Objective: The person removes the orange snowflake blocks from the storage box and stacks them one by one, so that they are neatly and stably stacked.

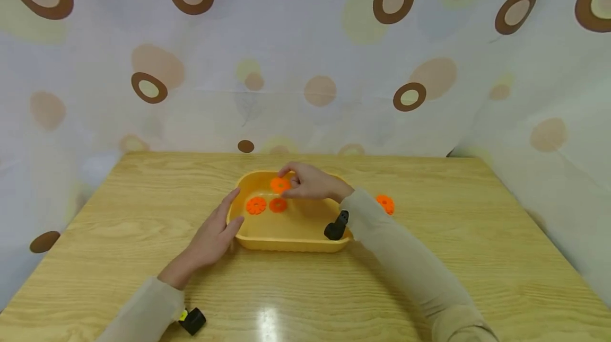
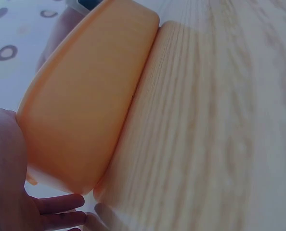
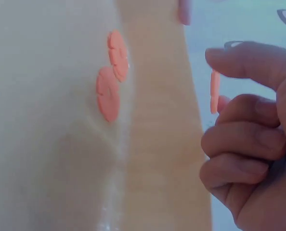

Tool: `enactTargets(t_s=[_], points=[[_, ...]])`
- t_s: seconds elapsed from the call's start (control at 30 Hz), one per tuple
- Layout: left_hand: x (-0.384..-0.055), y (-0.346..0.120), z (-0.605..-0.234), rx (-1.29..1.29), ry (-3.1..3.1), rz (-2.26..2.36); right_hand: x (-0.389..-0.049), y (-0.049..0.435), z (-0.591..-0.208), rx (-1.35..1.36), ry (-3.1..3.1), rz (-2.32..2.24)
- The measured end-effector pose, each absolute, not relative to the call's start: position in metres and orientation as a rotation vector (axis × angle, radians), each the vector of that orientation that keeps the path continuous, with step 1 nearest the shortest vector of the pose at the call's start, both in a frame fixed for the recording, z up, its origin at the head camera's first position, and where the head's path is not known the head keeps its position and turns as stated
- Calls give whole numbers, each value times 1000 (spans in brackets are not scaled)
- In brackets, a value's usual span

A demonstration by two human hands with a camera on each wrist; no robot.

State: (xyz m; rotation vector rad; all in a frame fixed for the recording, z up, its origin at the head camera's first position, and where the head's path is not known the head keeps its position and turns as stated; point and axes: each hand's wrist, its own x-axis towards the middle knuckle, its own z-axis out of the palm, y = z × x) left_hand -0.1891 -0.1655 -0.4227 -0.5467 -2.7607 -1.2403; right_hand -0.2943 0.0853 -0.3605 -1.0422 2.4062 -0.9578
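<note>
A yellow plastic tray (image 1: 293, 245) sits on the table, with two orange notched discs (image 1: 256, 205) lying flat on its floor near the left end. Over that end, my right hand (image 1: 311, 181) pinches another orange notched disc (image 3: 214, 91) between thumb and index finger. Its other fingers are curled toward the palm in the right wrist view. My left hand (image 1: 215, 233) rests against the tray's left end, thumb and fingertips at the rim. In the left wrist view the fingers (image 2: 61, 203) of that hand extend straight beside the tray's corner.
To the right of the tray, one more orange notched disc (image 1: 385, 204) lies on the wooden table (image 1: 453, 257), partly behind the right sleeve. A patterned cloth (image 1: 286, 55) hangs behind the table. Black wrist cameras (image 1: 192, 322) are strapped to both arms.
</note>
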Motion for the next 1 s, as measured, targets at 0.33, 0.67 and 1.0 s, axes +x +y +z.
enactTargets(t_s=[0.33, 0.67, 1.0], points=[[-189, -167, -423, -539, -2775, -1224, -286, 95, -342, -1013, 2363, -1028], [-189, -167, -423, -529, -2781, -1225, -283, 112, -340, -998, 2374, -1070], [-187, -166, -422, -530, -2783, -1232, -282, 140, -339, -984, 2421, -1066]])
